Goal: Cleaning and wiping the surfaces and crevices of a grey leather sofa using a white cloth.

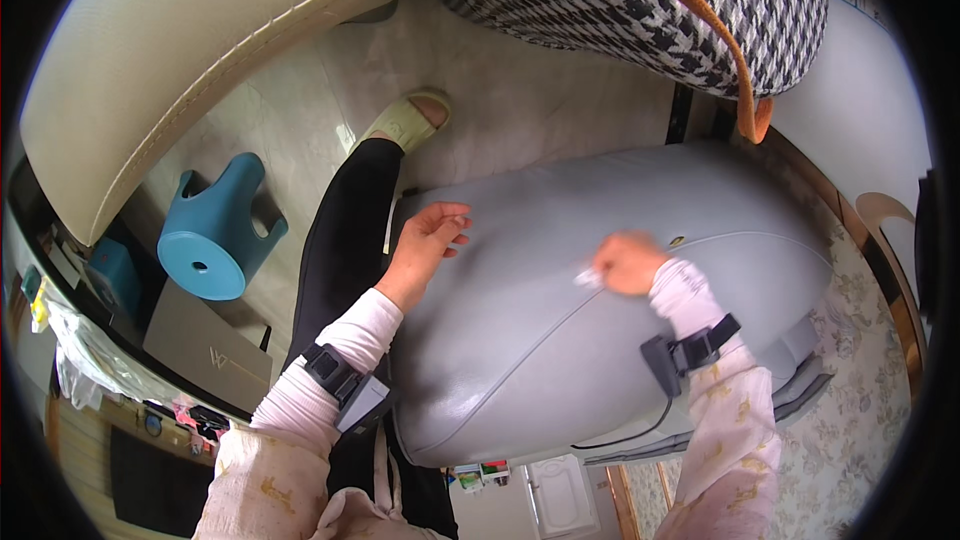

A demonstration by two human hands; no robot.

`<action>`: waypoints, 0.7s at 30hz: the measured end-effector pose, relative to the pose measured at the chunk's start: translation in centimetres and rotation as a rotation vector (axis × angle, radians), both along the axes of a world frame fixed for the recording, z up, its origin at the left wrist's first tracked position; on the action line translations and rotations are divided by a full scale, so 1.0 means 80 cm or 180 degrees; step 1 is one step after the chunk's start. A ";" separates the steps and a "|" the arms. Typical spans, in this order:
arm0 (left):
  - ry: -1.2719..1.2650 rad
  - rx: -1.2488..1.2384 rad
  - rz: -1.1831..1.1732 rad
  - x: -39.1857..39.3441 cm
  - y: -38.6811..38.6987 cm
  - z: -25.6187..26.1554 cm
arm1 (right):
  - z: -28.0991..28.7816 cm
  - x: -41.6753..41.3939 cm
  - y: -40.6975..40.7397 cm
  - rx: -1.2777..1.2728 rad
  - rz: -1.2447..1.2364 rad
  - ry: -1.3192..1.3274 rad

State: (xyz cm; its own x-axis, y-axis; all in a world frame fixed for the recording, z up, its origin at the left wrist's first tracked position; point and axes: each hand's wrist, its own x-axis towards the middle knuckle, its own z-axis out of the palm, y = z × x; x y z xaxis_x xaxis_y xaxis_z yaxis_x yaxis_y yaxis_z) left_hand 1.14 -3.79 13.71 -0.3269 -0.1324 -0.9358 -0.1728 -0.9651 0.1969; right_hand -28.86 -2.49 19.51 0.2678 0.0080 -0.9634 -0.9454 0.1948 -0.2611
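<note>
A large grey, leather-like upholstered piece of furniture (517,307) with a raised piping seam lies before me. Over its right part, my right hand (634,262) is blurred, its fingers closed on a small crumpled white tissue or cloth (587,277). The white piece is at the seam; whether it touches the surface I cannot tell. My left hand (427,247) is above the near left side of the upholstery, fingers loosely curled and apart. A pale spot shows at its thumb tip, too small to identify. Beside my right wrist is a small dark yellowish mark or badge (676,241).
A blue plastic stool (202,262) stands on the floor at left, below a cream stitched leather seat (202,52). A houndstooth-patterned bag or cushion (637,7) with an orange strap (739,75) is at the top. A dark-edged table (180,390) holds plastic bags (97,352).
</note>
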 end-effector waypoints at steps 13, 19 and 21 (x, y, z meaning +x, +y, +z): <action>-0.0114 -0.0086 -0.0036 -0.003 0.015 -0.006 | 0.029 0.107 0.014 0.0357 -0.1001 -0.1633; -0.0224 -0.0225 0.0339 0.011 0.012 0.002 | 0.011 -0.029 0.002 -0.0165 -0.0269 0.0194; -0.0233 -0.0267 0.0855 0.022 0.013 0.002 | 0.015 -0.033 0.012 -0.0346 -0.0187 0.0518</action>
State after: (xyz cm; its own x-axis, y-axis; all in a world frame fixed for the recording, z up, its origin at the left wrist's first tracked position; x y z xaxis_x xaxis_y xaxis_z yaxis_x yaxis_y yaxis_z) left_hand 2.90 -2.77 13.86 -0.2016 -0.2829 -0.9377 0.0699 -0.9591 0.2743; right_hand -31.53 -1.53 20.73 0.1054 -0.1095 -0.9884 -0.9647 0.2299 -0.1284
